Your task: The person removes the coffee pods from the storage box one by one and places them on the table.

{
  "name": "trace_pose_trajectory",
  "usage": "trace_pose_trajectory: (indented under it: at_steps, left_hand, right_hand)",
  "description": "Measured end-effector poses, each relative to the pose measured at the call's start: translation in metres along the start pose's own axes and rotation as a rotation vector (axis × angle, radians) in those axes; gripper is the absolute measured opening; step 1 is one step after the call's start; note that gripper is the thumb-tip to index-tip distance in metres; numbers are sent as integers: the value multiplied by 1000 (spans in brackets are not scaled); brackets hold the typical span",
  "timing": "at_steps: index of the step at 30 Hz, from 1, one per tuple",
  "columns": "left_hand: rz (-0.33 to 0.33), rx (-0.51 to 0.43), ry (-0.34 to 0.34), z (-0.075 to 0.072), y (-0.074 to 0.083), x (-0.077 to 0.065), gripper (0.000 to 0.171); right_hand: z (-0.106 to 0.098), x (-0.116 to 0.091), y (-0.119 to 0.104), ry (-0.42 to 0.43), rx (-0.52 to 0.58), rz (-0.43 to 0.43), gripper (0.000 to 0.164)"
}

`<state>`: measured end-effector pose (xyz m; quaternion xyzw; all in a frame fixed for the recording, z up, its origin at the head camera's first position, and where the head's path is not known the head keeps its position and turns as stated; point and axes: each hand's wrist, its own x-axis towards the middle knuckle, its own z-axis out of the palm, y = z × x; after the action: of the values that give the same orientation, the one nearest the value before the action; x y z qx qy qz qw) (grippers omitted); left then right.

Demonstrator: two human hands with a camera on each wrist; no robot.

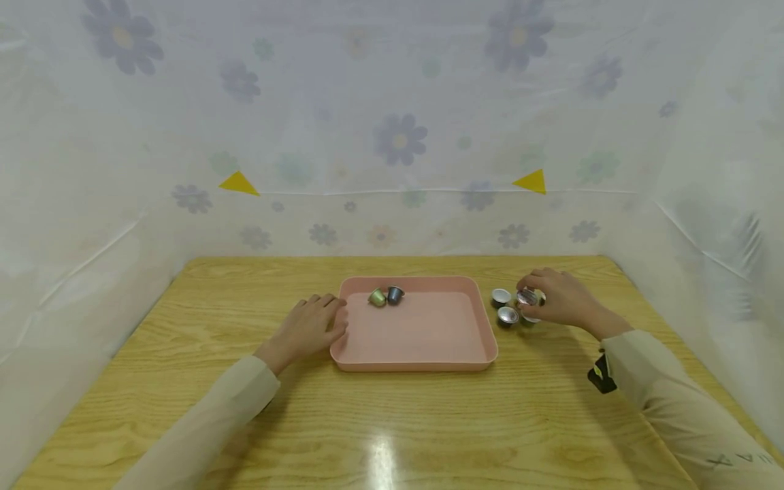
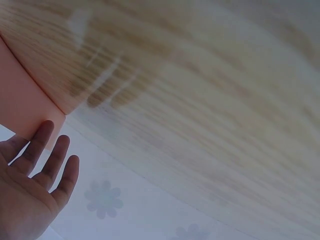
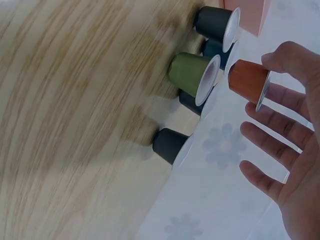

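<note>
The left hand [image 1: 309, 327] has a loose, uncurled grip, touching the tray [image 1: 422, 333] at its 9 o'clock; toward 3 o'clock, the right hand's [image 1: 562, 299] narrowed grip pinches an orange capsule [image 3: 247, 79] beside upright capsules [image 1: 507, 316] on the worktop [image 1: 398, 422]. At the tray's 11 o'clock rest two capsules [image 1: 378, 298].

I have the tray [image 1: 422, 333] on the desk [image 1: 465, 422], near its middle. Inside it, two capsules [image 1: 395, 295] sit side by side toward the rear wall, left of centre. I locate the left hand [image 1: 312, 325] at the tray's left wall. Right of the tray, the standing capsules [image 1: 507, 318] form a group; I locate the right hand [image 1: 560, 299] over it, the held capsule [image 3: 247, 80] between thumb and fingers. Sheeting [image 1: 318, 136] borders the desk behind, left and right.
</note>
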<state>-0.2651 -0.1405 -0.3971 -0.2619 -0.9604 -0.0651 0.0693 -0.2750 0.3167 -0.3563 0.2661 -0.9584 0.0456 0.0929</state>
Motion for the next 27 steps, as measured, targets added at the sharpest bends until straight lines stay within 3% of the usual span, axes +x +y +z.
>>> trace_pose_trajectory:
  at_steps: [27]
  left_hand:
    - [4,12,-14,-2,2,1,46]
  right_hand:
    - [-6,-30,27,8,-42,69,29]
